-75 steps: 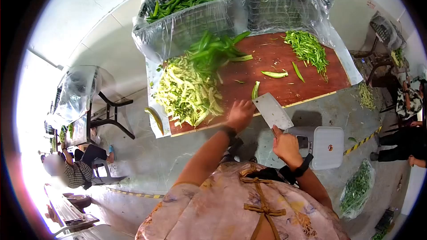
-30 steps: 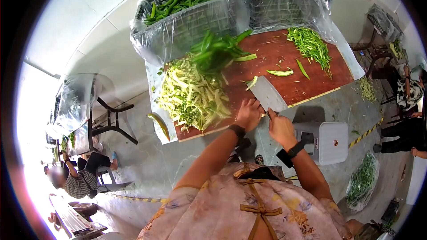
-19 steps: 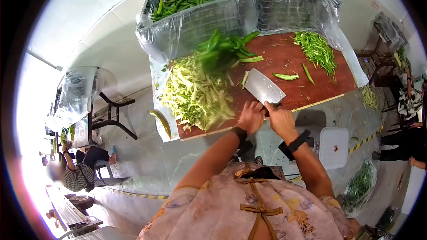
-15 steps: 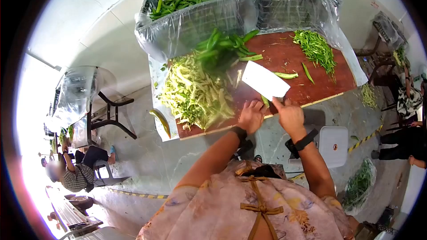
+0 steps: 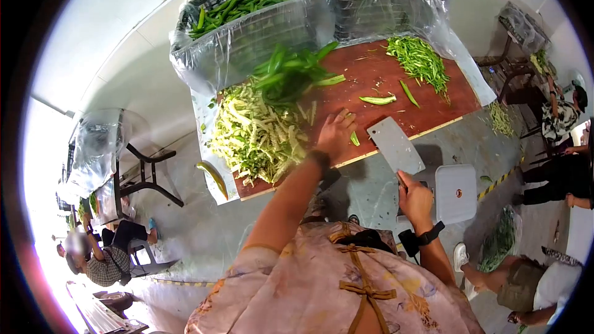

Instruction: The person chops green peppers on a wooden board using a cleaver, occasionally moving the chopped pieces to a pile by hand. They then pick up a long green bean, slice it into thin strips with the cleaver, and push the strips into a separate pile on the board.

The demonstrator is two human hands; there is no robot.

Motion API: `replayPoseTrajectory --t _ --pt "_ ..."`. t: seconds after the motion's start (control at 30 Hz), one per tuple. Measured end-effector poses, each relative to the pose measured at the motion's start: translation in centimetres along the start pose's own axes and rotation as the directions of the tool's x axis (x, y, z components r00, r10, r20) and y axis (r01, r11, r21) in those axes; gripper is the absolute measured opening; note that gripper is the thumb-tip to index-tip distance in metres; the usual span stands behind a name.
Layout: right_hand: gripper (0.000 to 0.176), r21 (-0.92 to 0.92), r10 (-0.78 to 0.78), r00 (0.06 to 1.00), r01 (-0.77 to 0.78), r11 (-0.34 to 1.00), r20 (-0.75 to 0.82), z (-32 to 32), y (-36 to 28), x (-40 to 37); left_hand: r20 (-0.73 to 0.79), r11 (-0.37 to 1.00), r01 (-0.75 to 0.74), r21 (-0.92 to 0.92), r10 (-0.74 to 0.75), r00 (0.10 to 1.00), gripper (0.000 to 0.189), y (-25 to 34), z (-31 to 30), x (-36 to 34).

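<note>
My right hand (image 5: 416, 199) grips the handle of a cleaver (image 5: 395, 143), its broad blade slanting over the near edge of the red-brown cutting board (image 5: 362, 74). On the board, my left hand (image 5: 335, 134) lies with fingers stretched out, next to a small piece of green pepper (image 5: 354, 139). Left of it is a heap of pale pepper cores and scraps (image 5: 253, 133). Whole green peppers (image 5: 284, 74), partly blurred, lie at the back. Farther right are a split pepper (image 5: 377, 99), a single green strip (image 5: 409, 94) and a pile of shredded green pepper (image 5: 421, 62).
Behind the board stand a plastic-lined crate of green peppers (image 5: 247, 3) and another lined crate (image 5: 390, 12). A white stool (image 5: 456, 195) is on the floor at right. A seated person (image 5: 108, 253) is at far left; other people (image 5: 544, 284) are at right.
The cleaver has swung from above the board toward the right and nearer me, with my right hand. My left hand has moved farther onto the board, its fingers now spread. Someone has come in at lower right.
</note>
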State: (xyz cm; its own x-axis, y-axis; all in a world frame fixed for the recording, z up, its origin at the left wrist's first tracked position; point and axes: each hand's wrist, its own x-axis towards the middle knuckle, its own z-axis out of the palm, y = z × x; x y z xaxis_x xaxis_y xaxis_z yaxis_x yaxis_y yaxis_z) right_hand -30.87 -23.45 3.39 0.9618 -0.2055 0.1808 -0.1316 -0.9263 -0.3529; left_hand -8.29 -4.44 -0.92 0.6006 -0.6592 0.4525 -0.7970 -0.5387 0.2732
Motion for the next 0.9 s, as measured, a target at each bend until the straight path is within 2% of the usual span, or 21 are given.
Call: replayPoseTrajectory --t 0.07,0.1,0.17,0.2,0.27,0.3,0.37,0.4,0.47,0.5,0.57,0.6,0.67,0.77,0.9 --pt "0.047 -0.005 0.037 0.998 -0.037 0.999 0.041 -0.4 -0.3 -1.4 0.029 0.964 -0.122 0.236 0.119 0.993 0.029 -0.9 0.4 -0.1" --pt "0.048 -0.013 0.058 0.997 -0.057 0.998 0.060 -0.1 -0.2 -2.0 0.029 0.964 -0.126 0.234 0.122 0.992 0.029 -0.8 0.3 0.1" --pt "0.049 -0.035 0.078 0.994 -0.075 0.997 0.071 0.4 0.0 -2.9 0.271 0.987 -0.011 0.159 -0.033 0.962 0.023 -0.5 0.1 0.4" --pt "0.049 -0.033 0.080 0.994 -0.078 0.996 0.071 0.7 0.1 -3.2 0.273 0.987 -0.014 0.159 -0.031 0.961 0.023 -0.3 0.4 -0.1" --pt "0.049 0.027 0.080 0.995 -0.082 0.996 0.058 1.3 0.4 -3.5 0.060 0.996 0.066 0.059 -0.070 0.996 0.018 0.7 1.2 -1.6" --pt "0.049 0.030 0.079 0.995 -0.081 0.996 0.057 1.5 0.5 -3.5 0.061 0.996 0.066 0.062 -0.070 0.996 0.018 1.4 1.0 -2.0" --pt "0.047 0.056 0.081 0.993 -0.085 0.995 0.083 2.0 0.5 -3.2 0.298 0.956 0.290 0.034 -0.287 0.911 0.019 2.8 0.3 -2.9" --pt "0.047 0.060 0.072 0.994 -0.077 0.995 0.084 2.1 0.4 -2.9 0.294 0.955 0.295 0.040 -0.294 0.910 0.019 2.8 1.0 -3.8" --pt "0.045 0.042 0.064 0.992 -0.069 0.997 0.109 2.2 0.0 -2.2 0.249 0.980 0.148 0.133 -0.177 0.952 0.022 2.3 3.3 -5.8" --pt "0.045 0.046 0.057 0.992 -0.062 0.997 0.112 2.0 -0.5 -1.8 0.248 0.978 0.154 0.138 -0.185 0.951 0.022 2.7 3.1 -6.0" --pt "0.043 0.076 0.053 0.986 -0.066 0.995 0.155 1.4 -1.4 -1.0 0.446 0.960 -0.023 0.278 -0.107 0.889 0.025 3.3 2.7 -6.3" --pt "0.043 0.077 0.048 0.986 -0.061 0.995 0.157 1.5 -1.7 -0.8 0.444 0.960 -0.019 0.280 -0.112 0.889 0.025 3.7 2.1 -6.4" --pt "0.044 0.074 0.022 0.989 -0.033 0.997 0.145 1.7 -2.0 -0.5 0.331 0.975 0.207 0.078 -0.222 0.917 0.026 4.5 1.0 -6.4" --pt "0.045 0.040 0.041 0.991 -0.046 0.998 0.125 2.0 -2.1 -0.3 0.271 0.953 0.286 0.099 -0.303 0.914 0.026 5.2 -0.9 -6.0" --pt "0.043 0.080 -0.021 0.993 0.012 0.997 0.113 0.9 -1.9 -0.8 0.292 0.959 0.256 0.121 -0.281 0.914 0.027 4.7 -0.8 -6.0"
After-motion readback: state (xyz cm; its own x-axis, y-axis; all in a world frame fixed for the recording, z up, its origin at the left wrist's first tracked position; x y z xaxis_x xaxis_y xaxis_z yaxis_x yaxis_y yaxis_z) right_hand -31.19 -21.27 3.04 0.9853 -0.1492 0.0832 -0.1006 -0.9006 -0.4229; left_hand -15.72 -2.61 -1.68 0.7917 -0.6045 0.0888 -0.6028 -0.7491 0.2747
